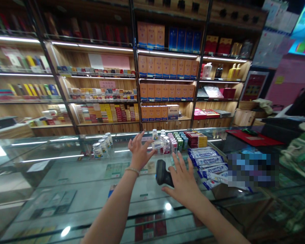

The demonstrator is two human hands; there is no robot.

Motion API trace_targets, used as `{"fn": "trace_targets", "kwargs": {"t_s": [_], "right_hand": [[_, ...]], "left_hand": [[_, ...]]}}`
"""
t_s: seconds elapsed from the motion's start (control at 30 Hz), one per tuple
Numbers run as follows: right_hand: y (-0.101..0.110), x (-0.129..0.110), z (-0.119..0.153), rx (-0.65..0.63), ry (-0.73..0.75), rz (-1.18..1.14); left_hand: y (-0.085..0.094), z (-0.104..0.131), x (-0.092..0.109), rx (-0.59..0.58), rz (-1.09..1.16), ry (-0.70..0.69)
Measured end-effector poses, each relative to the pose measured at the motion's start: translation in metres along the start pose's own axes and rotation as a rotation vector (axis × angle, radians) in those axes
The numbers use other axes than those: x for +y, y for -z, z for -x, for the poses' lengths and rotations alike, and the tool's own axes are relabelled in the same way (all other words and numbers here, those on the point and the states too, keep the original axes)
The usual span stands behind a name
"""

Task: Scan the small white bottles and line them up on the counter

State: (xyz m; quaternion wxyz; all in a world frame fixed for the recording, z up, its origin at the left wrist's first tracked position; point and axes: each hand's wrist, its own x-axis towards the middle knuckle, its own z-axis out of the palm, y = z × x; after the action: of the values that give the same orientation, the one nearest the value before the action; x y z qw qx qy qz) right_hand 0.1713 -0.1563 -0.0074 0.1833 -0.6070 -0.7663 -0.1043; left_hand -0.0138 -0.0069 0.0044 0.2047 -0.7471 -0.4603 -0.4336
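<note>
My left hand (139,152) reaches out over the glass counter, with a small clear bottle (157,145) with a pale label pinched at its thumb and fingertip. The bottle is tipped on its side in front of similar white-capped bottles. My right hand (184,179) is spread, palm down, beside a black handheld barcode scanner (162,171). Its thumb and fingers lie apart around the scanner's handle end, not wrapped round it. Whether the palm touches the handle is hidden.
Left on the glass counter (91,183) stands a row of small bottles (101,147). Pink, green and blue small containers (179,140), stacked red-and-yellow packs (197,138) and blue-white packets (208,162) stand to the right. Behind are shelves of boxes (165,67). A red mat (254,137) lies farther right.
</note>
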Motion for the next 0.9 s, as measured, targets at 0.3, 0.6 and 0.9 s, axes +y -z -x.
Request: {"fn": "trace_targets", "kwargs": {"t_s": [0.3, 0.6, 0.9], "right_hand": [[-0.012, -0.001, -0.001, 0.063, 0.02, 0.022], [-0.002, 0.002, 0.0, 0.183, 0.026, -0.125], [0.031, 0.024, 0.002, 0.139, -0.085, -0.837]], "left_hand": [[0.002, 0.0, 0.001, -0.004, 0.003, 0.012], [0.001, 0.001, -0.001, 0.002, 0.0, 0.023], [0.0, 0.002, 0.002, 0.083, -0.012, 0.083]]}}
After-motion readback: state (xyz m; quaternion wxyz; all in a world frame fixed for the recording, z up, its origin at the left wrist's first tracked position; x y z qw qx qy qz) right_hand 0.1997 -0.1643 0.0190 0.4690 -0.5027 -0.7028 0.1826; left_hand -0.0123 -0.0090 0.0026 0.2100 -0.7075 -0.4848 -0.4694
